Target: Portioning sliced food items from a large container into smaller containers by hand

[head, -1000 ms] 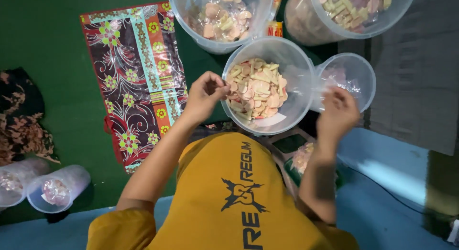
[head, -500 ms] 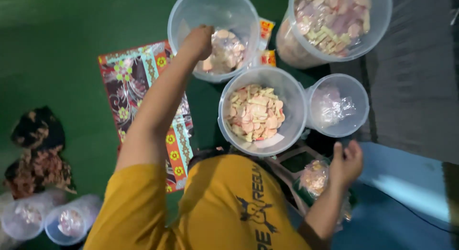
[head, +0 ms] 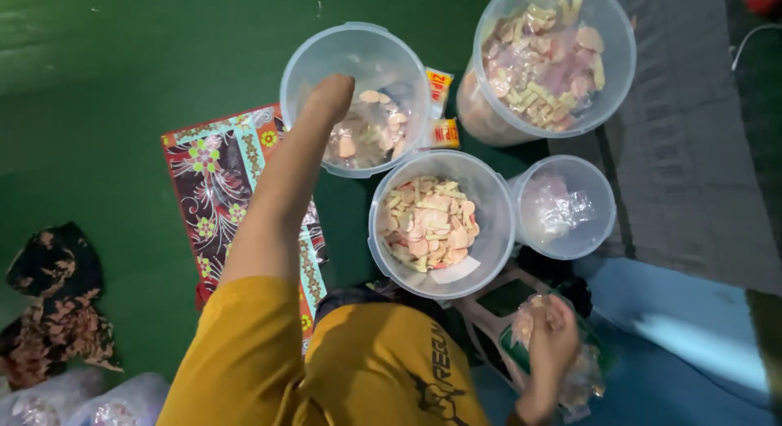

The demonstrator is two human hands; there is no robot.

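My left hand reaches down into a clear plastic bucket that holds a low layer of pink and pale crackers. Its fingers are curled among them, so I cannot see whether they grip anything. My right hand is low by my side, closed on a clear plastic bag of crackers held over a small scale with a green top. Between the two hands stands another clear bucket, well filled with crackers.
A larger bucket of mixed crackers stands far right. A small tub holds crumpled clear bags. Yellow packets lie between the buckets. A red patterned cloth, a dark cloth and filled bags lie left on the green floor.
My left hand left the middle bucket and went forward into the far bucket. My right hand dropped from beside the small tub to the bag over the scale.
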